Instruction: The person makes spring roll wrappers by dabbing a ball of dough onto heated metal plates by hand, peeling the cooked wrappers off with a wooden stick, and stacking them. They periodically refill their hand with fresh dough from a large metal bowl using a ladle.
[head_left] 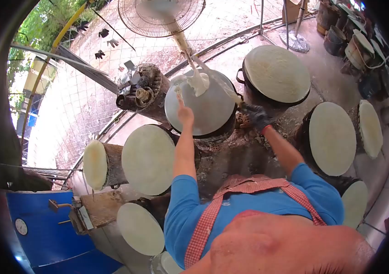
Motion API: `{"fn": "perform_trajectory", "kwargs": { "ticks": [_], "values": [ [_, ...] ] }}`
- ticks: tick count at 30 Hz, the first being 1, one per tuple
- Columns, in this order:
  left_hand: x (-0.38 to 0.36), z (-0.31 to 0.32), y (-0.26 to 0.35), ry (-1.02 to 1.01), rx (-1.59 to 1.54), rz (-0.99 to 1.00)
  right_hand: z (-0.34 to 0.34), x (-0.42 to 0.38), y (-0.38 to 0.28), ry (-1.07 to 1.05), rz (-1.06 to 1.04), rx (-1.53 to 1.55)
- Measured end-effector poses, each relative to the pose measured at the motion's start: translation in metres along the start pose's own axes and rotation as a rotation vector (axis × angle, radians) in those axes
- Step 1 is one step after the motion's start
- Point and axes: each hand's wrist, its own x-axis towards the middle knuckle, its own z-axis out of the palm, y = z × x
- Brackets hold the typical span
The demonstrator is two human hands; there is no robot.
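Several round discs: spread over the middle of the frame on dark, soot-crusted drums, most of them topped with a pale cream sheet (148, 159); probably set close together so that each stays within an arm's reach.
Grey disc (206, 112): upper centre, the one bare top among them, both hands working at its edge.
White mass (199, 82): soft and wet-looking, hanging just above the far rim of the grey disc; likely kept over that top so drips land there and not on the drums.
Left hand (185, 114): bare, at the left rim of the grey disc, arm stretched almost straight up the frame from the blue sleeve, wrist level.
Left fingers: curled shut on a thin stick (178, 96) that points up toward the white mass.
Right hand (256, 116): in a dark glove, at the right rim of the grey disc, elbow bent, forearm slanting in from lower right.
Right fingers: bunched at the lower end of a pale rod (222, 86); cannot tell whether closed on it or only resting beside it.
Fan (160, 16): top centre, tilted toward the drums, presumably for the heat.
Blue barrel (43, 228): lower left, well apart from both hands.
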Motion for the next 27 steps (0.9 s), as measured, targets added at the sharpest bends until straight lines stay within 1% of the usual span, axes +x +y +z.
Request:
{"fn": "perform_trajectory", "kwargs": {
  "ticks": [1, 2, 3, 4, 5, 6, 7, 8, 9, 10, 11, 12, 13, 14, 15, 16, 17, 18, 19, 21, 23, 24, 25, 27],
  "values": [
    [0.003, -0.006, 0.009, -0.002, -0.011, -0.01, 0.019, 0.0, 0.001, 0.168, -0.177, 0.167],
    [0.008, -0.01, 0.013, -0.038, -0.025, -0.038, 0.015, -0.007, -0.055, 0.052, -0.158, -0.02],
    [0.015, -0.012, 0.012, -0.072, -0.033, -0.061, 0.007, -0.005, -0.069, 0.046, -0.145, -0.015],
    [0.027, -0.012, 0.003, -0.08, -0.011, -0.062, 0.005, 0.006, -0.075, -0.053, -0.009, -0.383],
    [0.043, -0.01, -0.009, 0.211, -0.179, 0.121, 0.007, 0.022, -0.075, -0.153, 0.125, -0.746],
    [0.054, -0.012, -0.016, 0.494, -0.353, 0.313, 0.011, 0.036, -0.06, -0.123, 0.117, -0.583],
    [0.052, -0.023, -0.026, 0.471, -0.338, 0.325, 0.022, 0.044, -0.037, -0.092, 0.119, -0.425],
    [0.045, -0.037, -0.036, 0.502, -0.283, 0.424, 0.047, 0.049, -0.013, -0.036, -0.062, -0.258],
    [0.029, -0.043, -0.046, 0.378, -0.375, 0.369, 0.082, 0.05, -0.009, 0.054, -0.033, -0.227],
    [0.012, -0.048, -0.057, 0.26, -0.46, 0.302, 0.114, 0.056, -0.02, 0.141, -0.009, -0.205],
    [-0.016, -0.051, -0.072, -0.02, -0.663, 0.062, 0.108, 0.064, -0.076, -0.004, 0.127, -0.328],
    [-0.045, -0.055, -0.083, -0.132, -0.679, -0.043, 0.092, 0.069, -0.125, -0.158, 0.271, -0.437],
    [-0.074, -0.06, -0.092, -0.247, -0.685, -0.143, 0.082, 0.075, -0.099, -0.156, 0.306, -0.431],
    [-0.102, -0.055, -0.11, -0.191, -0.707, -0.131, 0.067, 0.083, -0.07, -0.222, 0.259, -0.325],
    [-0.126, -0.058, -0.125, -0.208, -0.747, -0.204, 0.051, 0.091, -0.043, -0.291, 0.22, -0.214],
    [-0.15, -0.068, -0.126, -0.201, -0.714, -0.288, 0.042, 0.072, -0.04, -0.25, 0.28, -0.082],
    [-0.161, -0.059, -0.15, -0.203, -0.835, -0.42, 0.044, 0.055, -0.045, -0.175, 0.361, 0.012],
    [-0.174, -0.066, -0.141, -0.22, -0.813, -0.491, 0.058, 0.035, -0.057, -0.125, 0.415, 0.041],
    [-0.175, -0.066, -0.149, -0.235, -0.82, -0.464, 0.08, 0.015, -0.084, -0.135, 0.494, 0.067],
    [-0.181, -0.062, -0.149, -0.257, -0.832, -0.46, 0.092, 0.005, -0.139, -0.246, 0.628, 0.087],
    [-0.176, -0.076, -0.138, -0.213, -0.959, -0.499, 0.09, 0.032, -0.047, -0.161, 0.256, -0.082],
    [-0.174, -0.083, -0.14, -0.24, -1.102, -0.537, 0.09, 0.046, -0.01, -0.08, -0.135, -0.236],
    [-0.177, -0.102, -0.125, -0.18, -1.098, -0.548, 0.039, 0.035, -0.052, -0.158, 0.409, 0.485],
    [-0.179, -0.141, -0.088, 0.001, -1.28, -0.39, 0.009, 0.046, -0.044, -0.04, 0.532, 0.219]
  ]
}}
